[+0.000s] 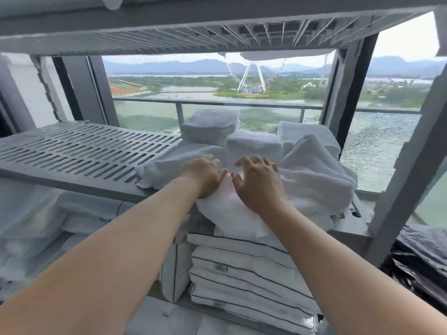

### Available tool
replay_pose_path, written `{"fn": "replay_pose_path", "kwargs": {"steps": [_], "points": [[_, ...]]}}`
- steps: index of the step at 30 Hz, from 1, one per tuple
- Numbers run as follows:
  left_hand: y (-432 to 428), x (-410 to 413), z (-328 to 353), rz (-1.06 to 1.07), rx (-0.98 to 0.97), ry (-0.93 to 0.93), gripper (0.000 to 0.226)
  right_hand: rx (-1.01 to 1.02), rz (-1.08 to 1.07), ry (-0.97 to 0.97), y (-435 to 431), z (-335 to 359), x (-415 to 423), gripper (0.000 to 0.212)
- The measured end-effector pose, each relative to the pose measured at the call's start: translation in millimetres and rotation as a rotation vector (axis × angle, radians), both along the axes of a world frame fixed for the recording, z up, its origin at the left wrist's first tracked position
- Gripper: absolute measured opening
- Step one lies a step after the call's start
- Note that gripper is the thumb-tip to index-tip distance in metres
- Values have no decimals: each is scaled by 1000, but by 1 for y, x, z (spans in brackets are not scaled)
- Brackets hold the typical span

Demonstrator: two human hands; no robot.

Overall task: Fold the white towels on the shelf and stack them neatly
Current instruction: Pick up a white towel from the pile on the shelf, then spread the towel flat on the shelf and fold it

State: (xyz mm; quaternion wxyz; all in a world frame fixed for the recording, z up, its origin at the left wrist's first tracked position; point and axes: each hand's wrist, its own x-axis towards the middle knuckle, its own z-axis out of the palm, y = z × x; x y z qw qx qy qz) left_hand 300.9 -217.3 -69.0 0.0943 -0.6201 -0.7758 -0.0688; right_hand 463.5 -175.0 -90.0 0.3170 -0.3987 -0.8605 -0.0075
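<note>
The left hand [205, 175] is gripping a soft white cloth towel [225, 211] hanging over the front edge of the grey slotted plastic shelf [72, 151] — the right hand [258, 183] is pressing it close beside, fingers spread; small folded white towels [212, 128] are sitting just behind.

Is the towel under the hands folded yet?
Not neatly: the towel lies rumpled, drooping over the front edge of the shelf.
</note>
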Motion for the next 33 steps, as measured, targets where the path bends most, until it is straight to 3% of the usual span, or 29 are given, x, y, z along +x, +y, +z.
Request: {"fn": "replay_pose_path", "kwargs": {"steps": [4,8,13,15,18,23,27,33], "points": [[-20,-52,2,105,86,-26,54,-17,44,13,-11,7,-48,34],[-32,-106,-3,168,-38,-68,71,-68,33,25,-19,10,-102,36],[-36,-167,-12,104,-100,-144,91,-137,-67,-181,-17,13,-158,59],[-35,-187,-13,-26,-113,-243,81,-195,-131,-186,-8,14,-170,61],[-30,-206,-11,-209,-5,-364,37,-275,-225,-145,8,12,-177,54],[-15,-224,-8,-289,104,-636,20,-359,-258,-148,24,4,-180,62],[2,-240,-13,-261,235,-724,16,-352,-251,-171,35,3,-190,68],[15,-258,-6,-156,408,-759,15,-258,-108,-65,52,10,-230,31]]}}
